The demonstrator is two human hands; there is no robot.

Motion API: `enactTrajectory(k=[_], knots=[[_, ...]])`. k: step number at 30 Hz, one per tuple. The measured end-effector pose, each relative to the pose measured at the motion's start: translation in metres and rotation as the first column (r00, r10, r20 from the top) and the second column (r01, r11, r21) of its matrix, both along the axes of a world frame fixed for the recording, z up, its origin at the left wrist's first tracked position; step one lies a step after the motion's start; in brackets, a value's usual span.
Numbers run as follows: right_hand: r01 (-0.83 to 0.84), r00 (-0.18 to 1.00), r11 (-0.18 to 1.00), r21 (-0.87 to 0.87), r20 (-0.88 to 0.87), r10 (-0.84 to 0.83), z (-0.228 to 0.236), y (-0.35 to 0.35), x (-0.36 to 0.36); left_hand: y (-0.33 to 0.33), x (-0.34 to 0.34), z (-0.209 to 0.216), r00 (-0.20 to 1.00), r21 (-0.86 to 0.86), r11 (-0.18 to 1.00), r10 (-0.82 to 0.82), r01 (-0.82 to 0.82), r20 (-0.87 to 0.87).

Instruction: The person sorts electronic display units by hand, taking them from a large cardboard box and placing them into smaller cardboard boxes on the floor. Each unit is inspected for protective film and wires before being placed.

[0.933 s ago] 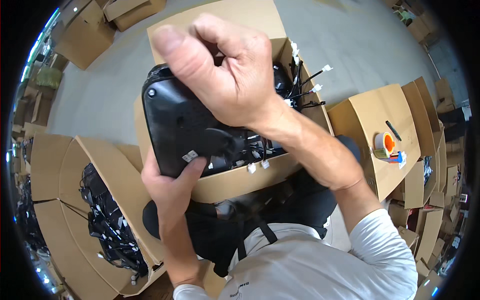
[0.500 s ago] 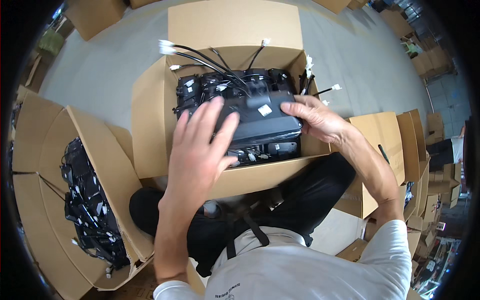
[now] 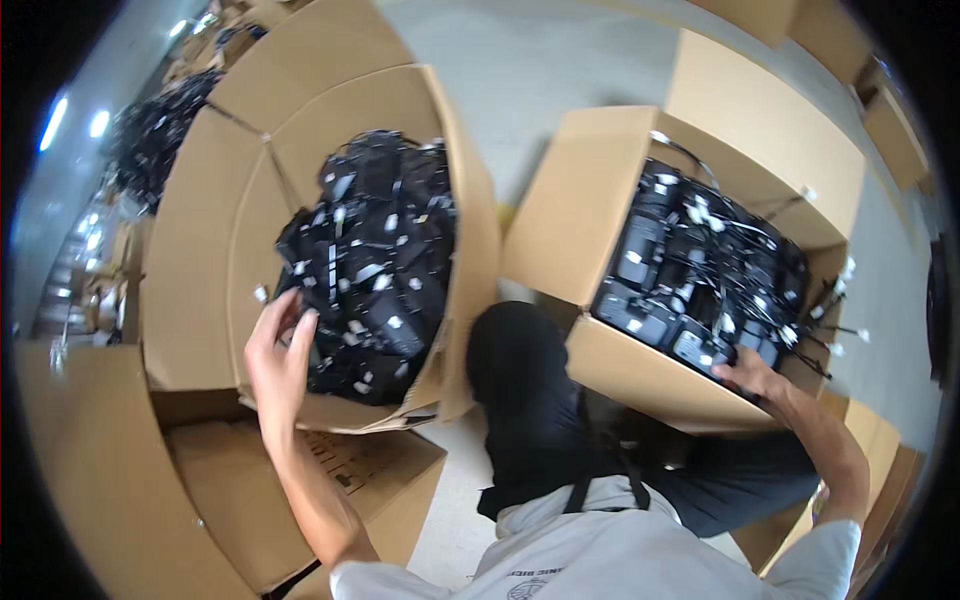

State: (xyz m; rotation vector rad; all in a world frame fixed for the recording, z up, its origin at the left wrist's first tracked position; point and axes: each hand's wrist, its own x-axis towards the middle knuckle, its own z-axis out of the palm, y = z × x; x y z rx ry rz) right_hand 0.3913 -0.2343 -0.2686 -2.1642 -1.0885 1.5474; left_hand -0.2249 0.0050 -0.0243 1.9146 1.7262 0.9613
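My left hand is held over the near left edge of a heap of black plastic cases with cables in the left carton. Its thumb and fingers are curved and apart, and no object shows between them. At the near side of the right carton, my right hand is closed at the edge of a black case; some of its fingers are hidden. Rows of black cases with white labels, thin black cables and white plugs fill that carton.
The left carton is tall with its flaps up. The right carton stands beside it on the grey floor, flaps spread. Another brown carton lies at the lower left. My knee is between the two cartons.
My view has swung left, bringing the left carton nearer the middle. The case held above the right carton is now down inside it; my left hand has left it for the left carton.
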Motion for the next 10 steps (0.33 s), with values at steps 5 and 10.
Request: enactTrajectory(k=[5, 10], knots=[[-0.341, 0.798, 0.933, -0.111, 0.491, 0.35, 0.05, 0.054, -0.028, 0.066, -0.071, -0.072, 0.872, -0.437, 0.894, -0.286, 0.094, -0.397], [-0.283, 0.898, 0.957, 0.065, 0.369, 0.24, 0.094, 0.067, -0.054, 0.096, -0.05, -0.162, 0.593, -0.665, 0.695, -0.665, 0.271, -0.453]])
